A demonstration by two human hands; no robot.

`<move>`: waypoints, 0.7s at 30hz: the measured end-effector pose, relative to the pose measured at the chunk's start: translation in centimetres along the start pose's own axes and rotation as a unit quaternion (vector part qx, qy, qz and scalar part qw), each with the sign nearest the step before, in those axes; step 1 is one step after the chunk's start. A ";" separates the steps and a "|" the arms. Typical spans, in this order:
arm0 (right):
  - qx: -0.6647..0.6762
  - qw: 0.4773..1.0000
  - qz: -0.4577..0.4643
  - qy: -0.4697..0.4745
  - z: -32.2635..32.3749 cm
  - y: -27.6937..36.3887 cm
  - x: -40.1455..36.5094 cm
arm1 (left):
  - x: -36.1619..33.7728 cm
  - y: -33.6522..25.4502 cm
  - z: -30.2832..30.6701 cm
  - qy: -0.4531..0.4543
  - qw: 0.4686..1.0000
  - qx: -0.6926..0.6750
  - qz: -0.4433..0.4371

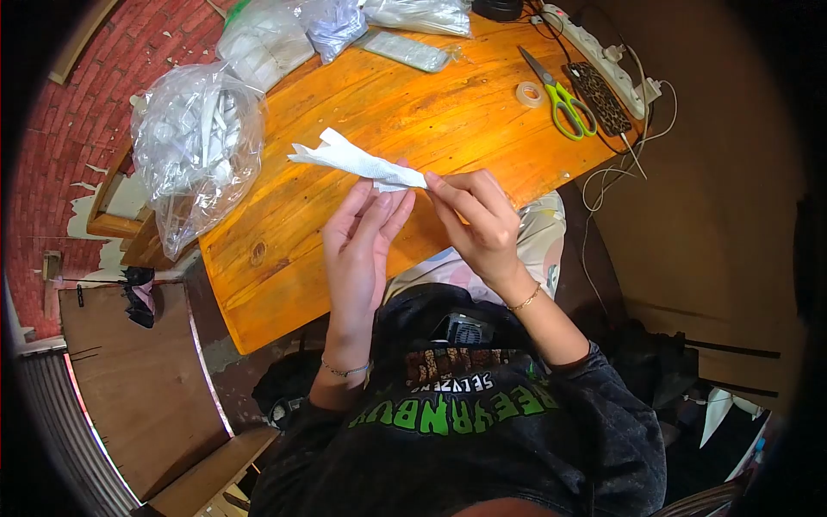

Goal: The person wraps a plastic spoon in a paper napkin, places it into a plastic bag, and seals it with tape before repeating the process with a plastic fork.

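A white piece of thin paper or tissue (353,161), gathered narrow at its right end and flared at its left, is held above the wooden table (284,258). My right hand (480,220) pinches the narrow end between thumb and fingers. My left hand (366,233) is under the middle of the white piece, with its fingertips pressed against it from below. Part of the left fingers is hidden behind the paper.
A clear bag of white items (198,146) lies at the table's left edge, more plastic bags (267,43) at the back. Green-handled scissors (564,108), a tape roll (530,94), a patterned phone (596,97) and a power strip (594,52) are at the right.
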State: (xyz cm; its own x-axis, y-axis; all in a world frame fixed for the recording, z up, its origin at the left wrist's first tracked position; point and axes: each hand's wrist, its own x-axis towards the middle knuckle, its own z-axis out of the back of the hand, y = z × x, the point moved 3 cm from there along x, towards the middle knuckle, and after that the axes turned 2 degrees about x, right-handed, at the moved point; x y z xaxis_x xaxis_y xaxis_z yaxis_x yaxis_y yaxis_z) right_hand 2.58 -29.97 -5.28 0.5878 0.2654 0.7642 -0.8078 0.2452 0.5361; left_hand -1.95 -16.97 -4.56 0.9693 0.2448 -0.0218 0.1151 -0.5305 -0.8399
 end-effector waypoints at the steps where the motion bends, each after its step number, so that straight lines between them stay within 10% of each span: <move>1: -0.007 1.000 0.010 0.002 0.0 0.0 -0.1 | 0.0 0.2 0.0 0.001 1.000 -0.009 -0.003; 12: -0.027 0.999 0.029 0.033 0.3 1.7 -0.9 | 0.4 1.4 0.2 -0.030 0.999 -0.016 -0.028; 19: 0.235 0.940 -0.247 -0.011 3.1 -0.8 2.0 | -0.2 0.7 -0.1 0.078 0.991 0.093 0.055; 21: 0.197 0.960 -0.198 0.001 4.2 -0.7 4.2 | -0.6 0.8 -0.9 0.097 0.986 0.119 0.068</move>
State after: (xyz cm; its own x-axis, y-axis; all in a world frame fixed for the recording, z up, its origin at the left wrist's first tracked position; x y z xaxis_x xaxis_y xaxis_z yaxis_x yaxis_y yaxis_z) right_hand 5.40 -32.92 -0.97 0.8518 0.2268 0.4722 -0.4754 -0.0441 0.8787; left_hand -2.29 -18.28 -4.76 0.9983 0.0119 -0.0572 -0.0499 -0.3366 -0.9403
